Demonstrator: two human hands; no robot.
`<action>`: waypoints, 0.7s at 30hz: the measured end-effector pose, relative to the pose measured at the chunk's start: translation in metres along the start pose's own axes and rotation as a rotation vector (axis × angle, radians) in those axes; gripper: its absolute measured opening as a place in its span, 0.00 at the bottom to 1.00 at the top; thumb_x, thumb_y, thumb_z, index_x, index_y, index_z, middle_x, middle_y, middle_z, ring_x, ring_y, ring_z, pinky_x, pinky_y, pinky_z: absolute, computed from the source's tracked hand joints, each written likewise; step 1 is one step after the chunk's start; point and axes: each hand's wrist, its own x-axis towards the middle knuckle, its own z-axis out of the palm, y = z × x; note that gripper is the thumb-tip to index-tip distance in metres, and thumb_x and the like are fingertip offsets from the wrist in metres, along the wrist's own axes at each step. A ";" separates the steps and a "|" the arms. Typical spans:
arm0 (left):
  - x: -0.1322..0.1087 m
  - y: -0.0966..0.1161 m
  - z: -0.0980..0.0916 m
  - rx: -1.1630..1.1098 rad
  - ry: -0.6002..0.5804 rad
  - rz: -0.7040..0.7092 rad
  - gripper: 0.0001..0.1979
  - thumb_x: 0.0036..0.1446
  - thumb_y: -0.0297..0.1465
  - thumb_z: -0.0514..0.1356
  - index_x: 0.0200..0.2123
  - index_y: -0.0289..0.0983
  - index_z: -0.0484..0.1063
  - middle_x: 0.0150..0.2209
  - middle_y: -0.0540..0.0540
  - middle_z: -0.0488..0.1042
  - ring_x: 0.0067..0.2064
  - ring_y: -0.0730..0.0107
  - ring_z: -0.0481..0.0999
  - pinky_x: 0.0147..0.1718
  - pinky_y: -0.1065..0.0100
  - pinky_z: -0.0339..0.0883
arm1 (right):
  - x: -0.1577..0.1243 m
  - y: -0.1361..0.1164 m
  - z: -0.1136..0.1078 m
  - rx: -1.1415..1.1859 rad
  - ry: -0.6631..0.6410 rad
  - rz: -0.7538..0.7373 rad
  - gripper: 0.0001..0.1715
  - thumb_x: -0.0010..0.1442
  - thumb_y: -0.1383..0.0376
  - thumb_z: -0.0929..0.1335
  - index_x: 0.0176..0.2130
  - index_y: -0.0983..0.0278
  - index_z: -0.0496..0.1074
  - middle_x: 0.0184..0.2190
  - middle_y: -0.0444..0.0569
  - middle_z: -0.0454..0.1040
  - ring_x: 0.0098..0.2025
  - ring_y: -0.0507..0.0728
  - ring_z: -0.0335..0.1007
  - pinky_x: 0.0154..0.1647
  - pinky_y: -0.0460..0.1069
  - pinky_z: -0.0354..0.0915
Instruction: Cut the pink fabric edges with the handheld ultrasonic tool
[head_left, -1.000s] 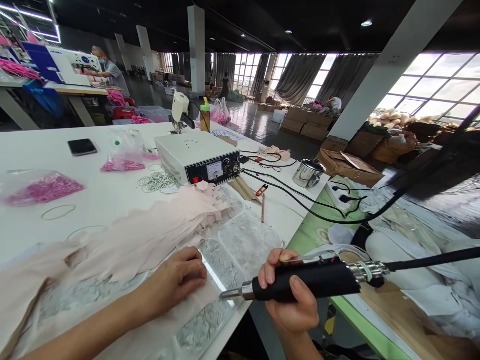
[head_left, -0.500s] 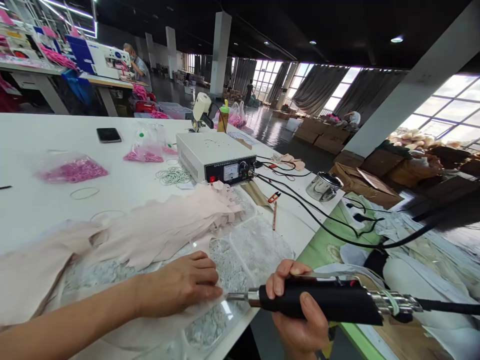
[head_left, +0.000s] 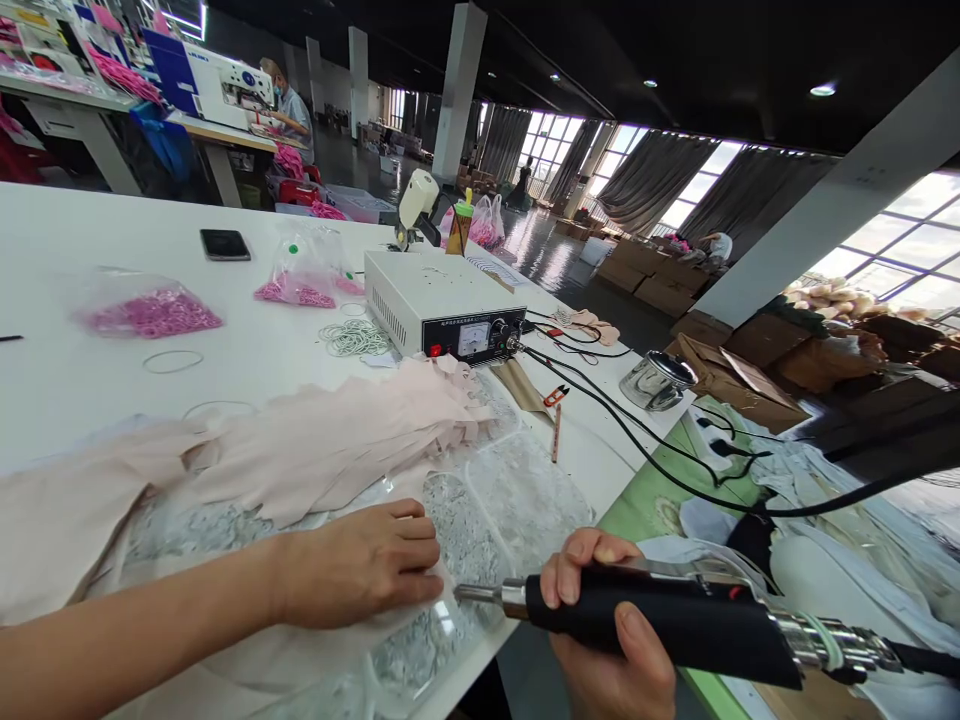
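My left hand [head_left: 360, 565] lies flat, fingers together, pressing a pale pink fabric piece [head_left: 300, 640] onto a scratched clear plate [head_left: 517, 500] at the table's front edge. My right hand [head_left: 611, 645] is wrapped round the black handle of a cutting tool [head_left: 660, 620]. Its metal tip [head_left: 469, 593] points left and sits just right of my left fingertips, over the fabric edge. A black cable runs from the tool's back end to the white control box [head_left: 442, 305]. A pile of pink fabric strips [head_left: 337, 440] lies behind my left hand.
On the white table [head_left: 90, 390] lie bags of pink rings [head_left: 150, 312], loose white rings [head_left: 352, 338], a phone [head_left: 225, 244], small snips [head_left: 555, 395], a pencil and a metal pot [head_left: 656, 380]. Cloth lies heaped at the right. A person sits at a sewing machine [head_left: 217, 80] far back left.
The tool's tip has moved left to my left fingertips. My left hand slid slightly right on the fabric. The view has shifted left and down.
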 end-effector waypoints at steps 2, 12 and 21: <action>0.000 0.000 0.000 0.006 0.000 0.007 0.14 0.70 0.22 0.49 0.40 0.37 0.73 0.30 0.46 0.73 0.32 0.62 0.67 0.40 0.62 0.62 | 0.000 -0.001 0.001 -0.009 0.001 -0.006 0.10 0.56 0.58 0.68 0.37 0.60 0.74 0.30 0.44 0.67 0.21 0.49 0.64 0.20 0.46 0.66; 0.000 -0.002 0.003 0.021 -0.010 0.030 0.09 0.67 0.21 0.54 0.38 0.37 0.72 0.29 0.47 0.71 0.31 0.63 0.65 0.41 0.62 0.61 | 0.000 -0.001 0.001 -0.006 -0.014 -0.020 0.11 0.56 0.58 0.69 0.37 0.61 0.75 0.29 0.44 0.68 0.21 0.49 0.65 0.19 0.46 0.66; 0.001 -0.003 0.001 0.024 -0.027 -0.001 0.08 0.65 0.21 0.56 0.35 0.38 0.71 0.29 0.48 0.69 0.32 0.64 0.64 0.40 0.62 0.59 | 0.002 -0.002 0.004 0.003 -0.029 -0.022 0.11 0.56 0.58 0.69 0.38 0.61 0.74 0.29 0.45 0.68 0.22 0.49 0.65 0.19 0.46 0.65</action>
